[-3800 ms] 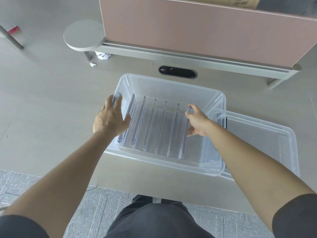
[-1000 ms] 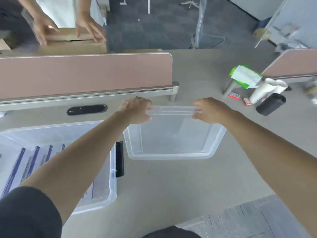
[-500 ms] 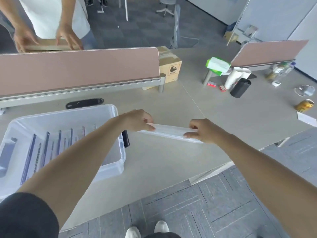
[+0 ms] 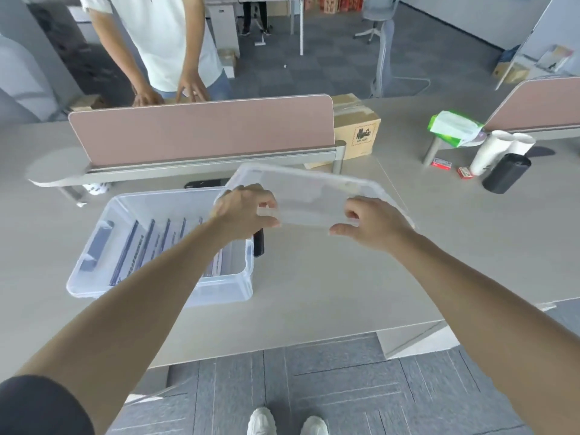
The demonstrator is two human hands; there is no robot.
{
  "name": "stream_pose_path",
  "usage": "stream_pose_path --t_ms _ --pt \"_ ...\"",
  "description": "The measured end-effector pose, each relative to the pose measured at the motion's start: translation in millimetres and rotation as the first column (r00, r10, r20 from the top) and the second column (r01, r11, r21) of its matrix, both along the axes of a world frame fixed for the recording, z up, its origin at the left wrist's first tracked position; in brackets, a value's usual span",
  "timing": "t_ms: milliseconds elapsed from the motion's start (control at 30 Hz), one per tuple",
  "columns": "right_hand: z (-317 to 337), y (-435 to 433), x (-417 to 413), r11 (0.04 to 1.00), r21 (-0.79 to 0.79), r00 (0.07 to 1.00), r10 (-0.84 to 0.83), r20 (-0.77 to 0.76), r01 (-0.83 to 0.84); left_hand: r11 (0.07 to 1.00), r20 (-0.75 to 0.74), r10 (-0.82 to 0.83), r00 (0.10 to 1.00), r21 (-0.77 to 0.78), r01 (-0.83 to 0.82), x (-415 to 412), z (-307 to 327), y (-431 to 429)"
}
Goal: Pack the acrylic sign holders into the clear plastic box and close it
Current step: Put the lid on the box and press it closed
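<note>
Nearest, on the tabletop (image 4: pixel 314 277), the clear plastic box (image 4: pixel 157 291) stands open with its rim bare. The acrylic sign holders (image 4: pixel 147 243) are inside it, standing on edge in a row, side by side. By my reading the packing is done and only the closing is left: the cover has to go down on the rim, and the black latch (image 4: pixel 259 243) at the box's right end probably has to be fastened.

Just beyond, both hands carry the lid (image 4: pixel 314 189) in the air, clear of the tabletop and mostly to the right of the box, with only its left corner over the box's end. The left hand (image 4: pixel 244 211) has its grip clamped on the near left corner, fingers curled round the edge. The right hand (image 4: pixel 367 224) grips the near edge further right, fingers curled over it and thumb stretched leftward.

Farther off stand a pink divider (image 4: pixel 201 130) and a cardboard box (image 4: pixel 357 130), and a second person (image 4: pixel 163 42) works behind the divider
</note>
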State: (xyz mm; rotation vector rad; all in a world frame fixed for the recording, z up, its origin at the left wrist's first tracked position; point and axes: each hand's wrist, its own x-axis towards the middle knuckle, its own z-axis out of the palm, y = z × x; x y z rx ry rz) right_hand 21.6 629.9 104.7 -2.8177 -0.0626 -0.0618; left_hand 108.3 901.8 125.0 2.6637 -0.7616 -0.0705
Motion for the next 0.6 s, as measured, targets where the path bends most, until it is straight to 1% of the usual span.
stream_pose_path --t_ms 100,200,367,467,600 --pt "3.7 36.7 20.4 0.992 -0.064 0.993 0.115 0.024 -0.113 0.997 0.082 0.077 0.994 0.0 -0.077 -6.4 3.2 40.9" --pt "5.6 79.0 40.4 0.975 -0.106 0.978 0.202 0.047 -0.196 0.99 0.124 0.141 0.982 0.008 -0.143 -11.8 4.8 85.8" --pt "1.1 163.1 64.9 0.943 -0.146 0.954 0.299 -0.011 -0.298 0.967 0.076 0.25 0.965 0.025 -0.252 -17.9 -9.5 168.6" --pt "-10.6 217.5 75.9 0.923 -0.169 0.938 0.345 -0.031 -0.345 0.954 0.055 0.3 0.952 0.007 -0.301 -17.9 -27.5 223.6" --pt "-25.1 282.1 83.3 0.92 -0.199 0.941 0.331 -0.071 -0.338 0.956 0.034 0.292 0.956 -0.017 -0.291 -6.2 -56.1 287.2"
